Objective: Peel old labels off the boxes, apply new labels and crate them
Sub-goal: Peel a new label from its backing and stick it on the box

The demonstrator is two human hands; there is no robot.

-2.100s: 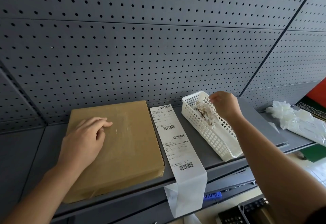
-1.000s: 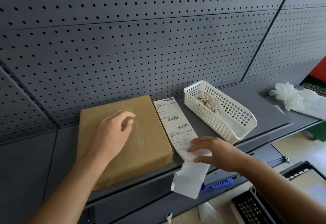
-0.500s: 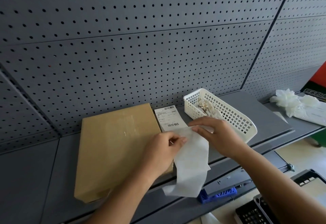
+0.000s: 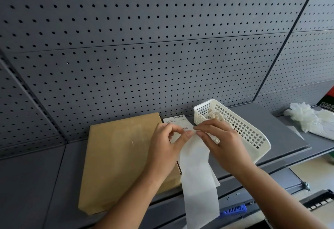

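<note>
A flat brown cardboard box (image 4: 119, 158) lies on the grey shelf (image 4: 32, 183), with no label on its top. Right of it runs a long white strip of labels (image 4: 197, 183), its printed end (image 4: 176, 120) flat on the shelf and its blank end hanging over the front edge. My left hand (image 4: 166, 147) pinches the strip between thumb and forefinger just off the box's right edge. My right hand (image 4: 222, 142) pinches the same strip from the right, fingertips almost meeting the left hand's.
A white plastic basket (image 4: 253, 138) holding crumpled peeled label scraps (image 4: 214, 115) stands right of the strip. White plastic bags (image 4: 310, 118) lie at the far right. A grey pegboard wall (image 4: 162, 57) rises behind. A black crate corner (image 4: 319, 201) shows below right.
My right hand left the basket and came to the label strip. My left hand left the box top and joined it; both now pinch the strip, lifted and folded back.
</note>
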